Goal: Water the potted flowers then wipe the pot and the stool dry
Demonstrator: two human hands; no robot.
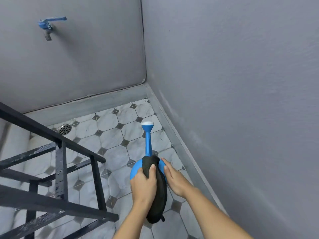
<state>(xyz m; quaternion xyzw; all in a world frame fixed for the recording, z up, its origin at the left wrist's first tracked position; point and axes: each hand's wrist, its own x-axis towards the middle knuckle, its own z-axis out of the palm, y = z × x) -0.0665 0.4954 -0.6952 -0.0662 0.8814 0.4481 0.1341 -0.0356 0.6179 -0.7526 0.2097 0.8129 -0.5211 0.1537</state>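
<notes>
A blue watering can (148,144) with a long spout and a white rose head hangs over the tiled floor, spout pointing away from me. A dark cloth (157,190) is draped over the can's body and trails down toward me. My left hand (143,185) grips the can and the cloth together at the can's top. My right hand (174,180) rests flat with fingers extended against the can's right side. No pot, flowers or stool are in view.
A black metal railing (60,163) runs across the left. A blue tap (49,23) is mounted high on the grey wall. A round floor drain (64,129) sits near the wall's base. Grey walls meet in a corner close on the right.
</notes>
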